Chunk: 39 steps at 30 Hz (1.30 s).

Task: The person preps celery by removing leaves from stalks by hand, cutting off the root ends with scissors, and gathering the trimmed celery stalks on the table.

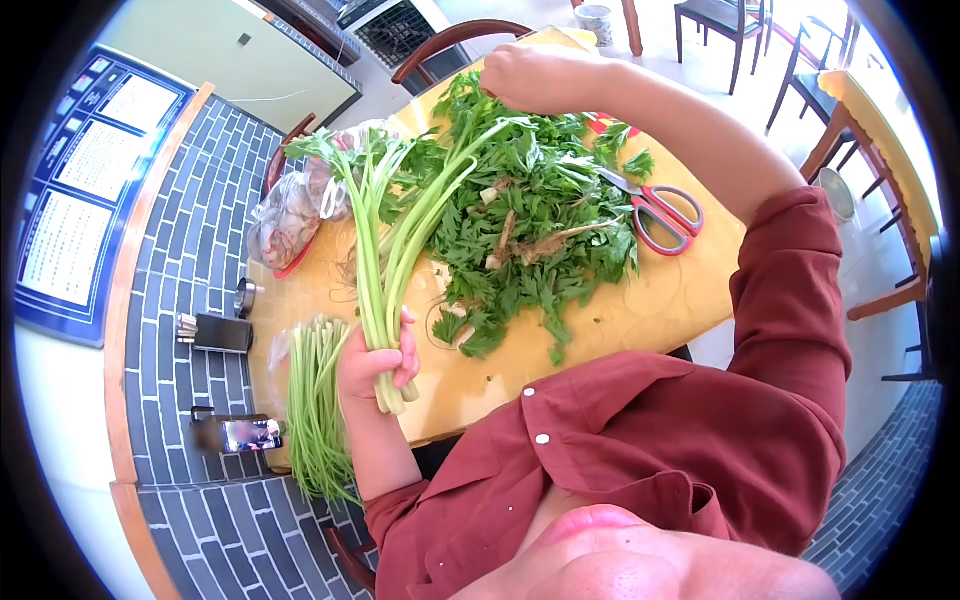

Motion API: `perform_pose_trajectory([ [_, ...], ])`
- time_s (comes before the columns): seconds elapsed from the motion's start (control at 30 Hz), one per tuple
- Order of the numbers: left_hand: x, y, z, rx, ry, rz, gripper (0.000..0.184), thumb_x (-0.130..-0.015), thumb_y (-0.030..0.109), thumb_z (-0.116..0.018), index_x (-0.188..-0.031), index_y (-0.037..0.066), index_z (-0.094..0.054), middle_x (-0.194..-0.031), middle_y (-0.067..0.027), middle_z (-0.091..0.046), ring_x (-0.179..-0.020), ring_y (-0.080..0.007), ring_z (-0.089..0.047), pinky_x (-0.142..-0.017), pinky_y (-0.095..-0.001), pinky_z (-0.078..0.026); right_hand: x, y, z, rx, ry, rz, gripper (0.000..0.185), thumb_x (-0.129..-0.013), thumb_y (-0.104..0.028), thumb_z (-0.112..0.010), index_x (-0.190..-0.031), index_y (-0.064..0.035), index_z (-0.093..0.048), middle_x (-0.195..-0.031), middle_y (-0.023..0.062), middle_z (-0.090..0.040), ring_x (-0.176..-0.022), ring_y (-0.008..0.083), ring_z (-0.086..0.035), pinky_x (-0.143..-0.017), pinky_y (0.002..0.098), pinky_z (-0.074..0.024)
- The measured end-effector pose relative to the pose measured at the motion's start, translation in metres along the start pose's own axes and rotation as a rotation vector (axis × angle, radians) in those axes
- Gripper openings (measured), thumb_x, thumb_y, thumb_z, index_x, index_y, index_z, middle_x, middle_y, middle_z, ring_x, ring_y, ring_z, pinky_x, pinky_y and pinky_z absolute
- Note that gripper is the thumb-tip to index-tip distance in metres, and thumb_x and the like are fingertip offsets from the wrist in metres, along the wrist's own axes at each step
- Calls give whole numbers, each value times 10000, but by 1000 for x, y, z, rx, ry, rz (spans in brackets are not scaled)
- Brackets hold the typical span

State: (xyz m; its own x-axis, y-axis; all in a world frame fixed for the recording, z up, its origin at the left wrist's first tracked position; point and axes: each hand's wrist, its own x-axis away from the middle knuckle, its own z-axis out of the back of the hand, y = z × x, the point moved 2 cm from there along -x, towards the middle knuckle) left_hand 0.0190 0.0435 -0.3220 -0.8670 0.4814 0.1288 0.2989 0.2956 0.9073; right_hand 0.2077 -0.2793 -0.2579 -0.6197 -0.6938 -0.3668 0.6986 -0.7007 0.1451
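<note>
My left hand (378, 368) is wrapped round the lower ends of a bunch of celery stalks (385, 240), which stands tilted with leaves at its top. Beyond the stalks, my right hand (530, 78) is closed, its fingers curled by the celery leaves (463, 100) at the far side. What those fingers hold is hidden. Between my arms lies a big heap of celery leaves (540, 200) with pale root ends (560, 243) on top. Red-handled scissors (665, 215) lie at the heap's right edge. Trimmed celery stalks (318, 410) are piled left of my left hand.
The yellow table (690, 290) borders a grey brick wall (180, 260). Along it are a plastic bag (295, 220) on something red, a metal cup (246, 297), a dark holder (222, 333) and a propped phone (252, 434). Chairs (735, 30) stand at the far right.
</note>
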Motion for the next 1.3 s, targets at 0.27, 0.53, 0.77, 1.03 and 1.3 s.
perform_pose_trajectory([
  [0.27, 0, 1, 1, 18, -70, -27, 483, -664, 40, -661, -1093, -31, -450, -645, -115, -546, -402, -147, -461, -413, -265, -360, 12, 40, -6, -845, 212, -518, 251, -873, -184, -506, -1077, -72, -599, -824, 46, -598, -680, 148, -546, -747, 304, -481],
  [0.53, 8, 8, 2, 29, -24, 5, 504, -637, 20, -651, -1094, -37, -445, -635, -129, -540, -386, -151, -450, -411, -267, -365, -3, 9, -34, -612, 52, 94, 445, -758, -175, -655, -1193, -125, -573, -1176, 98, -584, -1076, 253, -545, -953, 383, -418],
  [0.77, 28, 10, 19, -126, 88, 74, 471, -659, 26, -655, -1086, -40, -470, -648, -113, -543, -412, -160, -498, -408, -277, -390, -36, 0, -45, -545, -172, 340, 296, -828, -283, -622, -1050, -90, -635, -1040, 94, -623, -921, 235, -592, -842, 360, -457],
  [1.03, 58, 29, 17, -250, -95, 122, 387, -682, 51, -630, -1039, -21, -498, -643, -75, -532, -444, -134, -505, -459, -267, -417, -28, -10, -10, -815, -451, 239, 178, -804, -141, -621, -948, -43, -659, -792, 43, -573, -777, 173, -528, -706, 304, -424],
  [1.3, 71, 25, 18, -234, -79, 158, 452, -660, 49, -662, -1061, -43, -476, -662, -92, -548, -454, -122, -519, -440, -248, -418, -3, -52, 2, -589, -98, 424, 200, -712, -150, -690, -826, -13, -599, -774, 90, -529, -794, 271, -516, -711, 358, -413],
])
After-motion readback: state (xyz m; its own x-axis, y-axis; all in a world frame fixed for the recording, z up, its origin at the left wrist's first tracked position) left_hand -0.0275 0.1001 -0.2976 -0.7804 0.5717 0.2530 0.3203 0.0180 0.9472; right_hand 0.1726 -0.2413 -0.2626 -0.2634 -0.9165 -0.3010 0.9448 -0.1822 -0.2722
